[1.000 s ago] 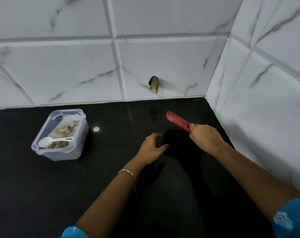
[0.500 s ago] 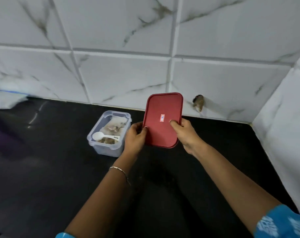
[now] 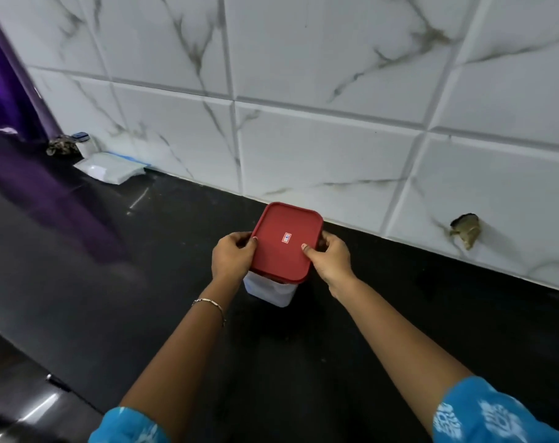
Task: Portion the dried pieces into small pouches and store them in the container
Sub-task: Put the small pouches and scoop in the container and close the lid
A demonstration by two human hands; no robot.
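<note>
Red rounded-rectangular plastic lid (image 3: 286, 243) is now lying flat on top of the clear plastic container (image 3: 271, 292). Half a second ago both hands were holding it upright in the air, beside the open box. A second ago the right hand was only lifting it off the black stone counter (image 3: 143, 282).

Left hand (image 3: 233, 255) is gripping the lid's left edge, fingers curling round the rim. Right hand (image 3: 330, 259) is gripping the right edge, thumb lying on the top face and fingers wrapping over the side. The container is sitting directly between the two hands, under the lid, with only its lower front wall showing below the thumbs. The contents are hidden now; the pouches and white spoon seen earlier are no longer visible.

Judgement: the storing step is closing out, and the task is looking nearly done. Whether the lid is snapped down or just resting, cannot tell. The rim probably needs pressing all round.

Well away from the left hand, a white flat packet (image 3: 110, 169) is lying against the marble-look wall tiles (image 3: 303, 155). Past the right hand, a rough hole (image 3: 465, 230) is showing in the tile.
</note>
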